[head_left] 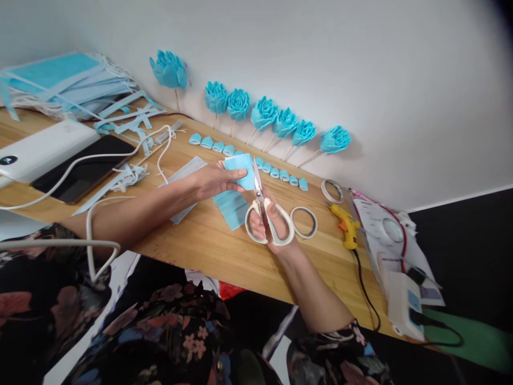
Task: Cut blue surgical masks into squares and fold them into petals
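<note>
My left hand [220, 179] pinches a folded piece of light blue mask fabric [245, 167] between thumb and fingers. My right hand [276, 219] has its fingers through the loops of white-handled scissors [282, 235]. The scissor blades meet the right edge of the fabric; I cannot tell whether they are fully closed. Below the fabric, a blue strip [231, 207] lies flat on the table, and a whitish sheet [192, 171] lies partly under my left forearm. Behind my hands runs a row of small folded blue petals [217, 147].
Several blue fabric roses [239, 104] on sticks lean along the wall. A stack of masks [60, 80], fabric scraps, a white power bank [48, 147], and a phone [82, 168] fill the left. Tape rolls [303, 223], a yellow glue gun [348, 227] and a power strip [404, 305] lie right.
</note>
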### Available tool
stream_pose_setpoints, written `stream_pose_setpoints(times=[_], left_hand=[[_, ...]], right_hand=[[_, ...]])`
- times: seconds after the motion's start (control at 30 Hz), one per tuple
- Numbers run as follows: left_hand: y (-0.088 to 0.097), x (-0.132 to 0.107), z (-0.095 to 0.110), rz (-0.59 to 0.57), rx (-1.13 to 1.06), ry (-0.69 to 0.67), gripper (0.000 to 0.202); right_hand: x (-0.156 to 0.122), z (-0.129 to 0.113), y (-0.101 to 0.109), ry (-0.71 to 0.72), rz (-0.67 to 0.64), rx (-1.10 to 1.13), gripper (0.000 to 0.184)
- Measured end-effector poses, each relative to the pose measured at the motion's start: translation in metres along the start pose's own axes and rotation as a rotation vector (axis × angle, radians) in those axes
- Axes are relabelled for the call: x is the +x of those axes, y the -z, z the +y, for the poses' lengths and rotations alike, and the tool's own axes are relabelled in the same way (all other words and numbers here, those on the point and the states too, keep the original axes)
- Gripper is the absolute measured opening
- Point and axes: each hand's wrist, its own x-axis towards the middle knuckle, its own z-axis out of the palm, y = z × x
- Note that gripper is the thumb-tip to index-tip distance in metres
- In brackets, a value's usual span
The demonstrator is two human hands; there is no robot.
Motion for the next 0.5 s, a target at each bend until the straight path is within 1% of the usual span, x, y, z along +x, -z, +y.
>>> stream_pose_setpoints(times=[0.17, 0.33, 0.43, 0.5], left_hand=[[-0.0004, -0.0009, 0.0019, 0.003, 0.019, 0.012, 0.017], [0.0006, -0.0008, 0.0035, -0.012, 0.008, -0.004, 0.025], [0.0019, -0.0001, 0.0041, -0.049, 0.019, -0.032, 0.028], [0.0026, 0.0002, 0.0043, -0.051, 0.047, -0.056, 0.031]], right_hand=[[-0.0014, 0.0025, 0.001, 0.013, -0.002, -0.001, 0.049], [-0.0028, 0.0013, 0.0013, 0.025, -0.002, -0.045, 0.048], [-0.0033, -0.0014, 0.0005, 0.003, -0.002, -0.043, 0.048], [-0.0034, -0.0028, -0.0004, -0.023, 0.005, -0.041, 0.049]])
